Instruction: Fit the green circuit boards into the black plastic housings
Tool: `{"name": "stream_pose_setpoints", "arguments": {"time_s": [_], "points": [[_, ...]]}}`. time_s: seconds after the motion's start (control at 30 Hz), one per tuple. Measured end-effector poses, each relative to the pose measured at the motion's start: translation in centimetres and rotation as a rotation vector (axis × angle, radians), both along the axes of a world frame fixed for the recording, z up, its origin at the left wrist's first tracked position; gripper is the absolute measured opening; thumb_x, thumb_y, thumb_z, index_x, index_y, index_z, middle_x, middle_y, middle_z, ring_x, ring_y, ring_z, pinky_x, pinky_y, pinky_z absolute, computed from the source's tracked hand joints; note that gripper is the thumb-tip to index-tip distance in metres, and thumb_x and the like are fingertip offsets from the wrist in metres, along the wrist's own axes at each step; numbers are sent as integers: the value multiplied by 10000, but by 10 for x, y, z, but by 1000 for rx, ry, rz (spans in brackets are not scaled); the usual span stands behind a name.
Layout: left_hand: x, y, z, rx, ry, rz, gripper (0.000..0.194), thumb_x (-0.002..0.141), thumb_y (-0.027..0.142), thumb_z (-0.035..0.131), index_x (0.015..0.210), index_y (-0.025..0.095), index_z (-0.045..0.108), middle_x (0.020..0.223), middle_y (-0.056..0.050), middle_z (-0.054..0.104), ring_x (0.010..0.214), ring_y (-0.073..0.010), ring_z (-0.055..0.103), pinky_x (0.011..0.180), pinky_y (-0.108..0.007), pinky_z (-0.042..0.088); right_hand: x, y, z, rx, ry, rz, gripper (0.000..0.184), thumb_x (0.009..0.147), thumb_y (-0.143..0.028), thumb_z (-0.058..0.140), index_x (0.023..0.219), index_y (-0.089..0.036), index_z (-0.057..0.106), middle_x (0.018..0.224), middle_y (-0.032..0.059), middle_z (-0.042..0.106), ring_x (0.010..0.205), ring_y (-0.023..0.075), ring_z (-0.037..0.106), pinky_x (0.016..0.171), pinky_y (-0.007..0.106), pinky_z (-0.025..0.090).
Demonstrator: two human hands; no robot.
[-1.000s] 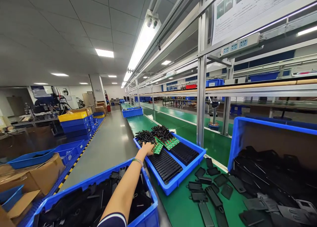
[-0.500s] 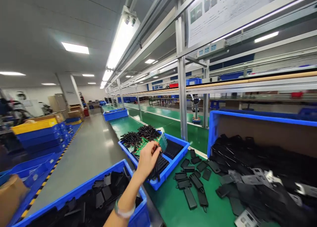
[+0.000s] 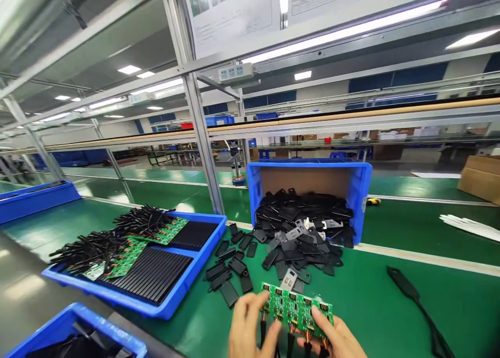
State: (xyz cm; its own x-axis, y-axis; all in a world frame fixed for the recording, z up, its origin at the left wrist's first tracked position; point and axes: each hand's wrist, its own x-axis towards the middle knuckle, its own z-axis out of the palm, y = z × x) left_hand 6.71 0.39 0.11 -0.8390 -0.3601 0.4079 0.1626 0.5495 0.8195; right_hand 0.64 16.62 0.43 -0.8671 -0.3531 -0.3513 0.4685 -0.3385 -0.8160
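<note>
A green circuit board panel (image 3: 295, 307) with several small digit displays is between my hands, near the front of the bench. Black-sleeved wires hang from its lower edge. My left hand (image 3: 250, 326) grips the panel's left end, the index finger on top and the thumb by the lower edge. Around the right end is my right hand (image 3: 338, 337), its thumb lying on the face of the board and its other fingers partly hidden behind. Just beyond the panel, loose black plastic casings (image 3: 228, 293) and a grey one (image 3: 289, 280) lie on the green bench.
A blue tray (image 3: 164, 308) at left holds more wired boards and rows of black parts. Behind, a blue bin (image 3: 363, 201) lies on its side, spilling casings. A black cable-like tool (image 3: 414, 295) and white glove (image 3: 469, 225) lie right. Another blue bin (image 3: 113, 342) stands lower left.
The view has swung right, toward the bench. One hand was over the blue tray holding a board; now the board is out in front, held in both hands.
</note>
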Motion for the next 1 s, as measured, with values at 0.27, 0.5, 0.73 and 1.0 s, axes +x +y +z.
{"name": "stream_pose_setpoints", "arguments": {"time_s": [0.27, 0.5, 0.73, 1.0], "points": [[-22, 10, 3, 1043, -408, -272, 607, 603, 559, 777, 983, 137, 563, 943, -120, 677, 805, -259, 668, 660, -322, 536, -6, 8, 6, 14, 81, 9, 590, 570, -610, 770, 851, -113, 620, 826, 95, 692, 755, 259, 665, 617, 327, 544], [-28, 17, -18, 962, -288, -220, 637, 501, 588, 820, 877, 129, 587, 831, -106, 691, 730, -274, 678, 617, -347, 553, -20, 4, -12, 105, 325, -37, 552, 631, -646, 711, 793, -118, 679, 800, 95, 692, 762, 264, 652, 651, 334, 550], [-28, 26, -19, 975, -252, -99, 651, 478, 616, 811, 833, 135, 554, 749, -94, 692, 664, -270, 673, 593, -349, 548, -16, -3, -11, 88, 291, -76, 506, 537, -578, 793, 699, -119, 656, 647, 69, 666, 591, 232, 636, 574, 318, 548], [-30, 23, -18, 721, -212, -108, 547, 618, 642, 714, 712, 110, 632, 660, -82, 666, 622, -226, 640, 625, -321, 533, -13, -10, -17, 121, 256, -153, 494, 508, -564, 810, 700, -126, 686, 656, 73, 675, 603, 244, 639, 581, 319, 554]]}}
